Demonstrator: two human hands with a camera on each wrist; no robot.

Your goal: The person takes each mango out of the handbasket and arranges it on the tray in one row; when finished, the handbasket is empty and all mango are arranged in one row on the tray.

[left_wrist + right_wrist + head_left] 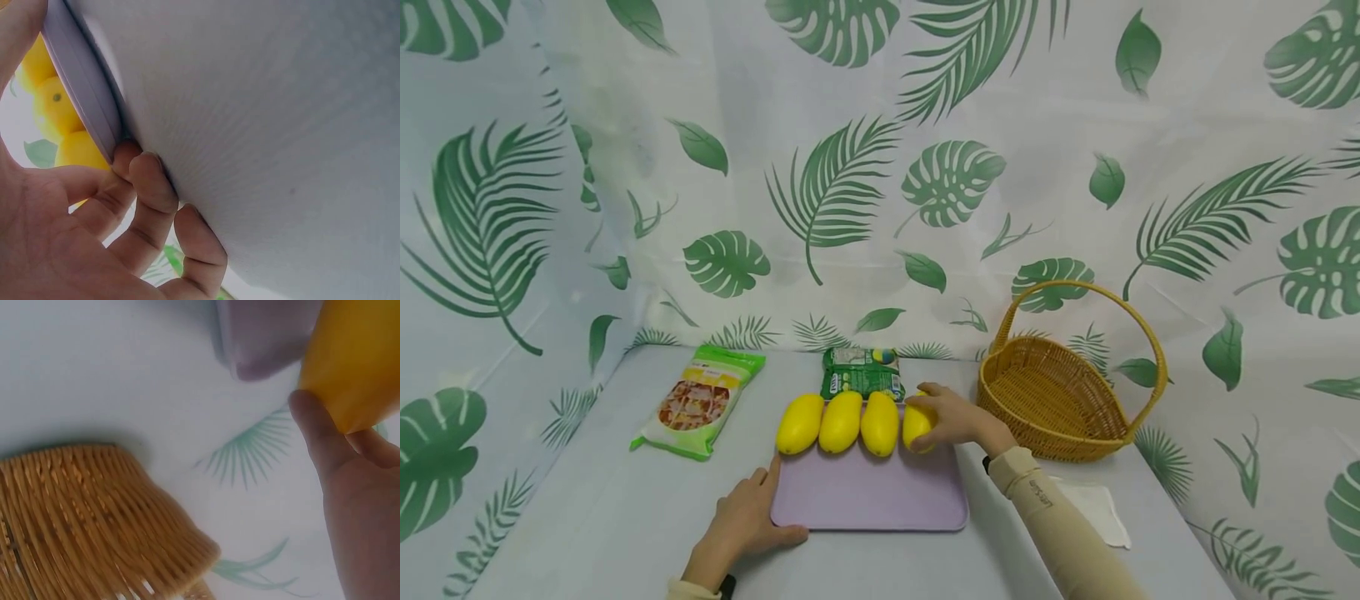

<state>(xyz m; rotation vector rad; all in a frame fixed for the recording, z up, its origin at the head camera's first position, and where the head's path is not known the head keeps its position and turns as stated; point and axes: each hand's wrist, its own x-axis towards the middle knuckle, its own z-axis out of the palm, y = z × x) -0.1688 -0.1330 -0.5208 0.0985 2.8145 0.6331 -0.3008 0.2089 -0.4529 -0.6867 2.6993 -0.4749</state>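
Observation:
A pale purple tray (870, 496) lies on the table with three yellow mangoes (840, 423) side by side along its far part. My right hand (951, 417) grips a fourth mango (916, 425) at the right end of that row; in the right wrist view, the thumb lies against the held mango (359, 362). My left hand (745, 512) holds the tray's near left corner, thumb at the front edge and fingers along the left side. In the left wrist view, its curled fingers (153, 187) rest on the table beside the tray rim (84, 87).
A wicker basket (1052, 437) with a tall handle stands to the right, close to my right forearm. Behind the tray lies a green packet (859, 375). A green-and-white food bag (696, 408) is at the left, and a white cloth (1093, 508) lies under my right sleeve.

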